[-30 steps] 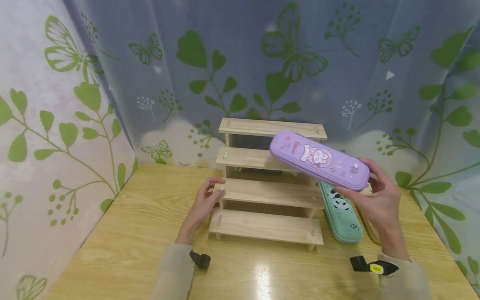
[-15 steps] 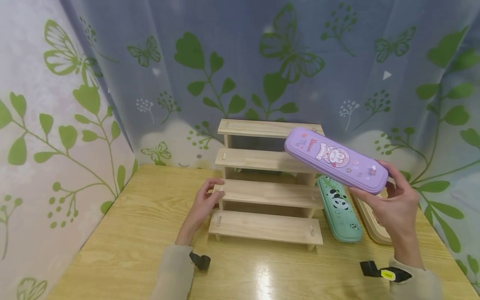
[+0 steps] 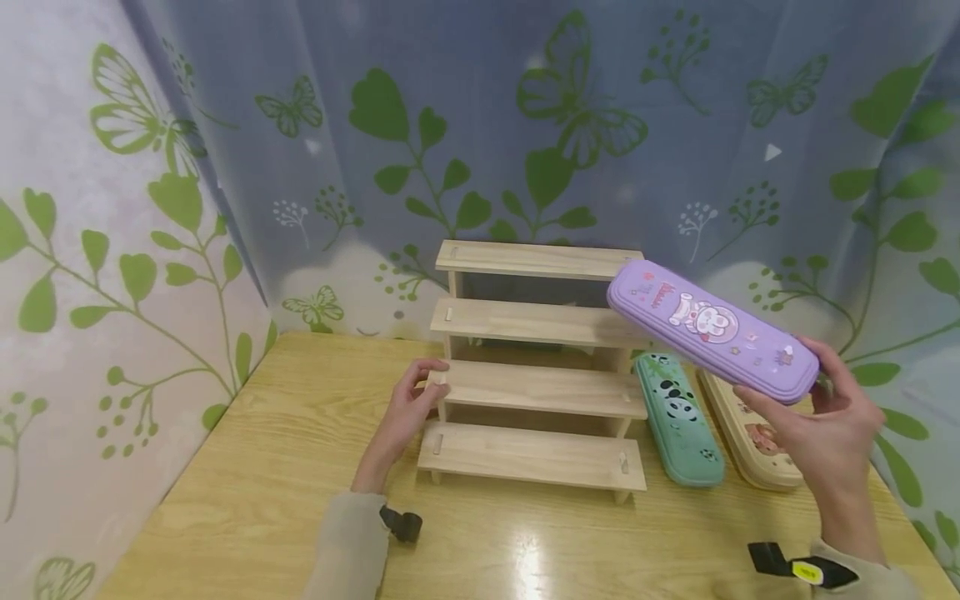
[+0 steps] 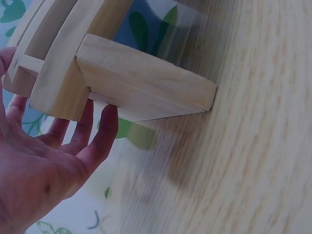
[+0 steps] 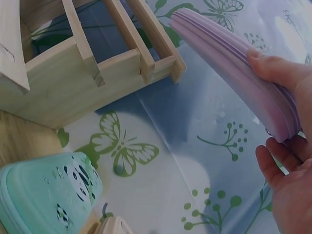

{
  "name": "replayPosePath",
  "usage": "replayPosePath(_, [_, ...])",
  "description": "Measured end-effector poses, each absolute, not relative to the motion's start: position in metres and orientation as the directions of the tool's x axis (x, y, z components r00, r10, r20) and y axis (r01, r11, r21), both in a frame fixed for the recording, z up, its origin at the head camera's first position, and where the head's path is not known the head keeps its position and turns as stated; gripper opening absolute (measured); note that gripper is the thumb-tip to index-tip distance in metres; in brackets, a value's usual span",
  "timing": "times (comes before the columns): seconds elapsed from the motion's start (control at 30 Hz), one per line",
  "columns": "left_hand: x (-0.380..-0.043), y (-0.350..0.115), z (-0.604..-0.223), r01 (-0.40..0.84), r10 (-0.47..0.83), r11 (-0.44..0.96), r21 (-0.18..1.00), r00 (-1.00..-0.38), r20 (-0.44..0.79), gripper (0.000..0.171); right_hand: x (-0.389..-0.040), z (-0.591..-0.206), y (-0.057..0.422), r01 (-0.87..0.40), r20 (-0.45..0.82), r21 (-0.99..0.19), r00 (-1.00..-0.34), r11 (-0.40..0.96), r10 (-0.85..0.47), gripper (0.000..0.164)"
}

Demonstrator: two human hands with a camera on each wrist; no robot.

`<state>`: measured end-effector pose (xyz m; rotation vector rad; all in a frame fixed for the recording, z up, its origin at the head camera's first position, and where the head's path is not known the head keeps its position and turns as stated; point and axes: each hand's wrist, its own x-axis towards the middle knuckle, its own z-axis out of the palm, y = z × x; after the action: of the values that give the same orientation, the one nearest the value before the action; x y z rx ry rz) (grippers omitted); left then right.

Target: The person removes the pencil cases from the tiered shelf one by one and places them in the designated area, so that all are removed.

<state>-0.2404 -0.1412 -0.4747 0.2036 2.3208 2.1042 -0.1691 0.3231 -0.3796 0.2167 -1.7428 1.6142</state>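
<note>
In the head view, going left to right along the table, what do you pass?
Left hand → wooden shelf → green case → beige case → right hand, which holds the purple case.

The head view looks forward and down from above the wooden table (image 3: 247,467), facing the leaf-print curtain, with the stepped wooden shelf (image 3: 534,367) at mid-frame and both hands low in the frame. The left wrist view sits very close beside the left hand (image 4: 44,165), tilted, looking along the shelf's end. The right wrist view looks up past the purple pencil case (image 5: 234,63) at upper right, sharing the shelf and the green panda case (image 5: 48,195) with the head view.
</note>
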Motion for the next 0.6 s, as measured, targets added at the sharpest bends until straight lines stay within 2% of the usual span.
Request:
replayPosePath(0.2, [-0.241, -0.141, -0.475, 0.09, 0.099, 0.09, 0.992, -0.992, 0.081, 0.029, -0.163, -0.382, 0.331, -0.489, 0.605, -0.795, -0.688, 0.359, 0.401, 0.081])
replayPosePath(0.6, [-0.241, -0.141, -0.474, 0.1, 0.101, 0.103, 0.99, -0.991, 0.09, 0.03, -0.15, -0.39, 0.352, -0.352, 0.602, -0.778, -0.655, 0.52, 0.457, 0.084])
